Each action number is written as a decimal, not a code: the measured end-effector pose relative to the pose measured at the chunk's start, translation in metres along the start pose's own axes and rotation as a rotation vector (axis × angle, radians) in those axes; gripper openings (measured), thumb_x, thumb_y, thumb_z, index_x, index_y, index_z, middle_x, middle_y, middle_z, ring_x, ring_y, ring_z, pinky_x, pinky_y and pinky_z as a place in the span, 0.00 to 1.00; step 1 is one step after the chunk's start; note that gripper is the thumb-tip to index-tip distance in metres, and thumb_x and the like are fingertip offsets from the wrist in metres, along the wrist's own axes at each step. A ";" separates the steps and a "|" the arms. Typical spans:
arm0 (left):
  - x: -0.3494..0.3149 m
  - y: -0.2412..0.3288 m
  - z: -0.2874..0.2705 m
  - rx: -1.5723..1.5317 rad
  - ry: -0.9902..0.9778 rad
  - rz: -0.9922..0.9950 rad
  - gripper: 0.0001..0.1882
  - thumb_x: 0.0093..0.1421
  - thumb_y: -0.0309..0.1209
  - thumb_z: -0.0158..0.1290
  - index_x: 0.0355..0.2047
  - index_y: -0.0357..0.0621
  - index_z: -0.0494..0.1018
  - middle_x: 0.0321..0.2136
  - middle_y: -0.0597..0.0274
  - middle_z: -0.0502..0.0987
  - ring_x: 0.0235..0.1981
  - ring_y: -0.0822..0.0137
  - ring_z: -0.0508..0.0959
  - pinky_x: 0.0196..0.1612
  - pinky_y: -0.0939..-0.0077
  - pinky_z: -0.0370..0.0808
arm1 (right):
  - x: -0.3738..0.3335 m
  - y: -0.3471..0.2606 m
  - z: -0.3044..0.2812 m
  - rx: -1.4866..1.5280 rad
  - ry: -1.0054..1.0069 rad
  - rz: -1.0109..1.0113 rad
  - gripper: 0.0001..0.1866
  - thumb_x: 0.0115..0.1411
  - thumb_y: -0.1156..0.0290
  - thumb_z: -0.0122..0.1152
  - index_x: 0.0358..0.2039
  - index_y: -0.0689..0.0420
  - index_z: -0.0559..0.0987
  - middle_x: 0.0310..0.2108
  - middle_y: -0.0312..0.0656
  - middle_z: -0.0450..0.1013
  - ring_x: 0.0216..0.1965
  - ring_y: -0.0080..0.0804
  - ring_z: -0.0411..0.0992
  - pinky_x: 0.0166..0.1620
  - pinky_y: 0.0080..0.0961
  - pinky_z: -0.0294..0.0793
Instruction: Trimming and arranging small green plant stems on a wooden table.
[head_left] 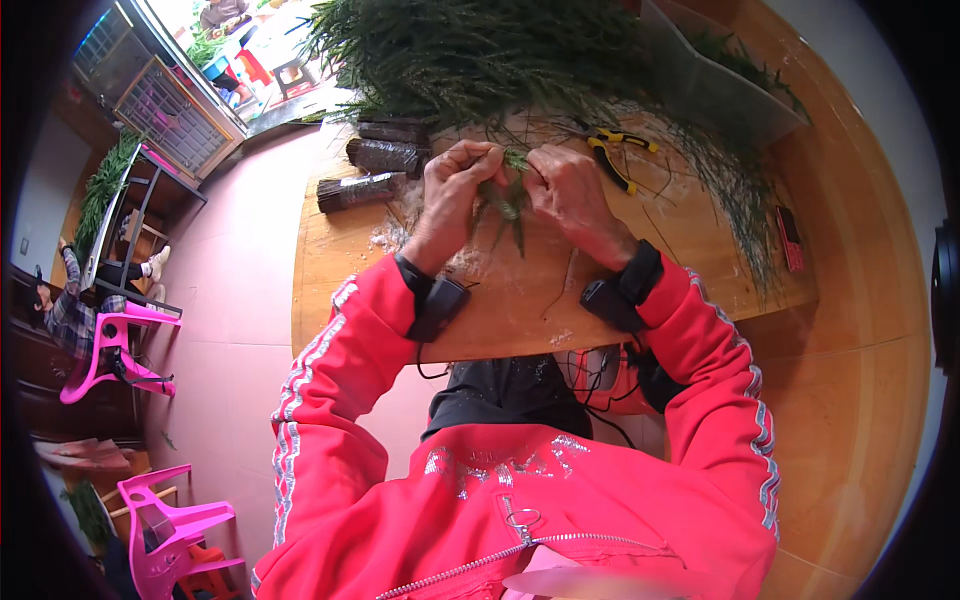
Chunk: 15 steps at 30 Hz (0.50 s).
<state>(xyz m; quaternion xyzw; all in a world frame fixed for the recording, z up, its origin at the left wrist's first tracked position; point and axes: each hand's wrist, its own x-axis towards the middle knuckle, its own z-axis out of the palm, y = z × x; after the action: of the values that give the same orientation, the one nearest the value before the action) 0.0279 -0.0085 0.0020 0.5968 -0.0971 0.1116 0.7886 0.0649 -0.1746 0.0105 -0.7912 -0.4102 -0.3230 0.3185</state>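
Over the wooden table (620,290), my left hand (460,185) and my right hand (575,195) work close together. Both have their fingers closed in a pinch on a small green sprig (510,205), which looks like artificial foliage and hangs down between them. The fingertips partly hide its upper end. Just left of my left hand lie bundles of dark stems wrapped in clear film (360,190). Beyond my right hand rests a pair of pliers with yellow and black handles (615,160).
A large heap of green foliage (480,60) covers the far side. A translucent bin (730,85) stands at the far right, and a red phone-like object (789,240) lies near the right edge. Pink plastic stools (175,525) and a seated person (75,310) are at the left.
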 end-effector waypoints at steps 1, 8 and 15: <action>0.003 0.000 -0.011 -0.110 -0.080 -0.091 0.07 0.64 0.29 0.51 0.34 0.36 0.73 0.24 0.66 0.76 0.25 0.78 0.73 0.29 0.84 0.68 | 0.000 0.000 -0.004 0.049 -0.036 0.017 0.06 0.50 0.76 0.58 0.23 0.64 0.71 0.21 0.50 0.66 0.26 0.51 0.67 0.30 0.41 0.66; 0.008 0.014 -0.019 -0.256 -0.243 -0.280 0.15 0.67 0.36 0.46 0.41 0.35 0.73 0.24 0.68 0.73 0.25 0.81 0.71 0.30 0.86 0.68 | 0.008 -0.015 -0.024 -0.016 -0.145 -0.037 0.09 0.55 0.72 0.59 0.23 0.64 0.74 0.23 0.49 0.69 0.26 0.47 0.69 0.29 0.36 0.66; 0.004 0.028 -0.019 -0.046 -0.284 -0.247 0.21 0.70 0.41 0.40 0.50 0.35 0.70 0.20 0.74 0.63 0.21 0.83 0.62 0.32 0.89 0.64 | 0.010 0.005 -0.029 0.315 0.045 0.316 0.16 0.64 0.65 0.54 0.23 0.62 0.76 0.20 0.38 0.64 0.23 0.25 0.64 0.29 0.23 0.61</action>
<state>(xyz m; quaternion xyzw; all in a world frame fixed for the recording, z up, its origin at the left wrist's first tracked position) 0.0237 0.0172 0.0241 0.5958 -0.1359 -0.0738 0.7881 0.0666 -0.1945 0.0341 -0.7787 -0.3194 -0.2185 0.4939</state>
